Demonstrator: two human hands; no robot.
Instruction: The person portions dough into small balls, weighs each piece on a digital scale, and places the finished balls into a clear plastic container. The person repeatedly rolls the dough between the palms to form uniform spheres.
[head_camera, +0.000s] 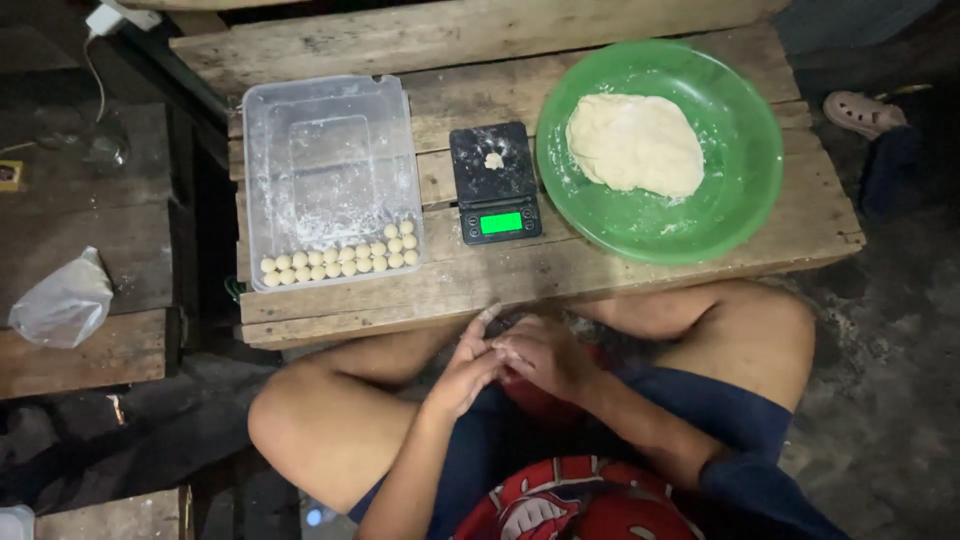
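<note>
My left hand (465, 370) and my right hand (545, 355) are pressed together over my lap, just below the front edge of the wooden bench (560, 275). What lies between the palms is hidden. On the bench, a green bowl (745, 190) holds a large lump of pale dough (635, 143). A small black digital scale (495, 182) with a lit green display carries a tiny bit of dough (494, 160). To the left, a clear plastic box (330, 175) dusted with flour holds several small dough balls (340, 260) in rows along its near edge.
A crumpled plastic bag (62, 300) lies on a lower wooden plank at the left. A sandalled foot (862, 112) of another person shows at the far right. My bare knees flank the hands; a white plug and cable (110, 20) sit top left.
</note>
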